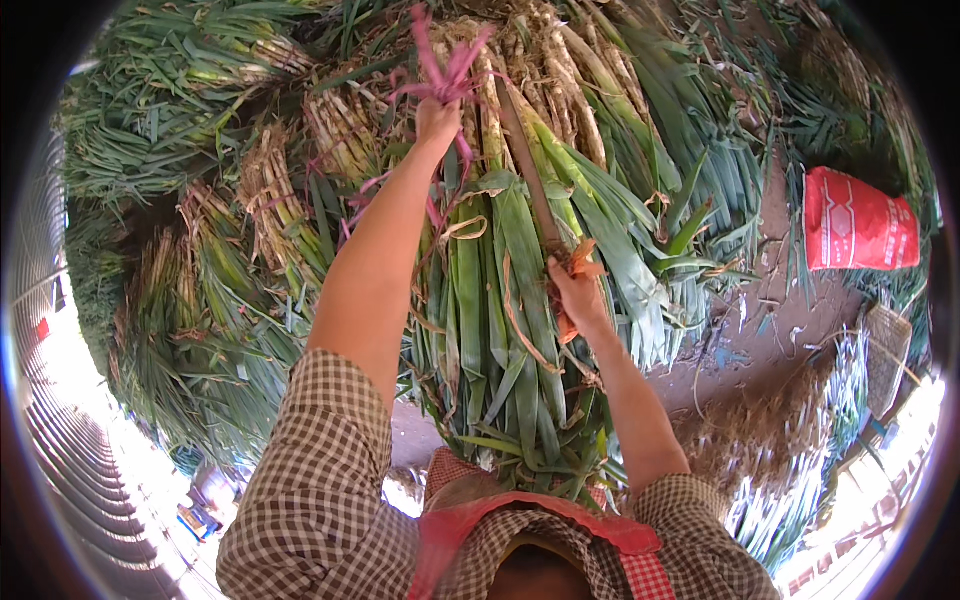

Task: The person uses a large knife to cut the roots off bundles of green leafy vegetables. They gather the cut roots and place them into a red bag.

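My left hand (437, 124) is closed around a tangle of pink plastic strips (448, 76), held over the root ends of the leeks. A long, narrow, rusty blade (527, 169), which looks like a knife, lies over the stalks and points away from me. Its handle, wrapped in orange material (581, 261), is in my right hand (581, 296). Below both hands is a large pile of leeks (469, 300), leaves towards me and pale, rooty stalks (559, 90) at the far side. The blade's far tip is hard to make out among the stalks.
Tied leek bundles (277, 199) are heaped to the left, some with pink strips about them. On the right, a red printed sack (862, 221) stands beyond the dirt floor (814, 304). More leeks (772, 517) lie at lower right, near a pale panel-like object (887, 352).
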`<state>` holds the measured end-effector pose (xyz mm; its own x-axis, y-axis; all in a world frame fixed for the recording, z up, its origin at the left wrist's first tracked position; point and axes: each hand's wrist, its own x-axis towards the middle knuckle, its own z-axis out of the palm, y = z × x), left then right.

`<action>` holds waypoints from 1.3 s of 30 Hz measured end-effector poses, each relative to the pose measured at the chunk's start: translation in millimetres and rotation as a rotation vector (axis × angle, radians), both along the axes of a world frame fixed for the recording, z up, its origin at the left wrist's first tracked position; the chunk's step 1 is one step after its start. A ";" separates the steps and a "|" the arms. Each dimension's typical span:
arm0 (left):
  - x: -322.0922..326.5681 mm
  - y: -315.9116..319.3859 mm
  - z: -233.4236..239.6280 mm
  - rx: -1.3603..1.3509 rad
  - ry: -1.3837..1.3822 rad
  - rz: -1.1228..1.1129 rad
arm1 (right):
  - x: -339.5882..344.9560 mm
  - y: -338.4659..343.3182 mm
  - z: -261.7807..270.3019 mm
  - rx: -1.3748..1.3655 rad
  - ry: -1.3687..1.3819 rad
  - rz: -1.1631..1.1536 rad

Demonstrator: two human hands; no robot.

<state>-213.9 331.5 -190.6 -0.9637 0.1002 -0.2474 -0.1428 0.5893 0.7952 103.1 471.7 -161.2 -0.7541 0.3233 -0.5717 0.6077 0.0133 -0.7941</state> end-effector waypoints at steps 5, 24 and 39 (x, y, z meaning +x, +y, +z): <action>-24.0 16.1 -23.9 -0.573 0.119 -0.235 | -2.6 -23.7 -30.2 0.034 0.061 -0.090; 554.3 -496.5 178.1 -0.691 -0.578 0.347 | -71.9 -122.2 69.7 -0.500 -0.051 -0.350; 481.9 -538.0 -84.5 0.510 -0.495 1.630 | -200.7 -353.8 -45.2 -0.455 0.068 0.277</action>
<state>268.0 -206.5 -275.1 -0.0080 -0.6374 -0.7705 -0.5348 -0.6483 0.5418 -97.6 117.9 -206.5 -0.8161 -0.1622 -0.5546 0.5773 -0.1891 -0.7943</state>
